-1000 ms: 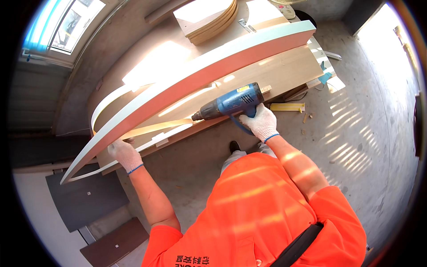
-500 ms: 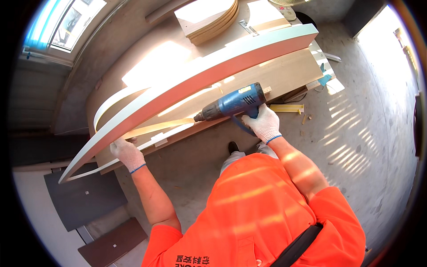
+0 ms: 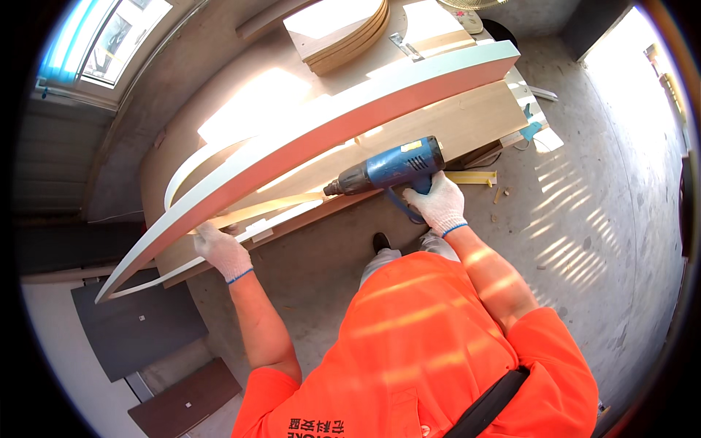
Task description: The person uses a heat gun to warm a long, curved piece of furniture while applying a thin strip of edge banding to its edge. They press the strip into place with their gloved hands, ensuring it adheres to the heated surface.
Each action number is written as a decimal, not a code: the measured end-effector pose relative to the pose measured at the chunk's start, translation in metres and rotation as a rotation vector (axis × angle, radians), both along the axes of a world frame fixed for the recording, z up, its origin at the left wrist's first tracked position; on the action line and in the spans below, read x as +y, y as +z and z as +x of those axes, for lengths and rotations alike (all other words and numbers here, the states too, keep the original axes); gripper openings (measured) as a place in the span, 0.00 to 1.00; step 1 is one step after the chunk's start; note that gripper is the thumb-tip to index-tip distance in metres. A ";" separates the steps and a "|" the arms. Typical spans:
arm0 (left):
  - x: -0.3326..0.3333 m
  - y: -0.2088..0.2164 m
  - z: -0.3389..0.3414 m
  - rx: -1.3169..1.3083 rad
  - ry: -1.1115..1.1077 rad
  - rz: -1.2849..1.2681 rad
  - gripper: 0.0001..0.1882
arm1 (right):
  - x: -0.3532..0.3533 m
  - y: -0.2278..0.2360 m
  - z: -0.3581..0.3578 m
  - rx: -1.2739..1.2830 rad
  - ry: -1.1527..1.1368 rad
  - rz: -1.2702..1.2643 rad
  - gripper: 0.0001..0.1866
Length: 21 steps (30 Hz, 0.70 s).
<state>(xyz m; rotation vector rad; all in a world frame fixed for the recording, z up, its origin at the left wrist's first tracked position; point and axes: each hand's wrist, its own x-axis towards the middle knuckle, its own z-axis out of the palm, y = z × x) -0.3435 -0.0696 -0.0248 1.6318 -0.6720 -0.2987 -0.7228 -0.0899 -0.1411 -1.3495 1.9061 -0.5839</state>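
Observation:
A blue heat gun (image 3: 398, 165) is gripped by its handle in my right hand (image 3: 440, 204), which wears a white knitted glove. Its dark nozzle points left, at the end of a pale yellowish edging strip (image 3: 274, 207). At the strip's other end is my left hand (image 3: 223, 252), also gloved, its fingers closed on the strip; the fingertips are partly hidden. Beyond both hands a long curved panel (image 3: 328, 125) with a white upper edge and pinkish side slants across the workbench (image 3: 164, 171). Part of the strip loops out behind the panel's left end.
Curved wooden pieces (image 3: 343, 47) are stacked on the bench's far side. Dark grey (image 3: 139, 328) and brown panels (image 3: 186, 401) are at lower left. A yellow strip-like piece (image 3: 471, 177) and small scraps lie on the floor to the right. A metal piece (image 3: 406, 47) rests near the stack.
My left hand has shifted slightly right along the strip. The heat gun and my right hand have moved a little to the right. The loop behind the panel has drawn slightly right.

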 end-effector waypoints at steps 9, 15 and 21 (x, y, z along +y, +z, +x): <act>-0.003 0.000 -0.016 0.033 -0.049 -0.006 0.26 | 0.002 0.006 -0.003 -0.015 -0.002 0.008 0.35; -0.011 0.009 -0.019 0.062 -0.024 -0.063 0.27 | 0.001 0.013 -0.004 -0.034 0.013 -0.006 0.35; -0.012 0.011 -0.018 0.084 -0.154 -0.026 0.23 | 0.005 0.016 -0.001 -0.124 -0.004 -0.018 0.35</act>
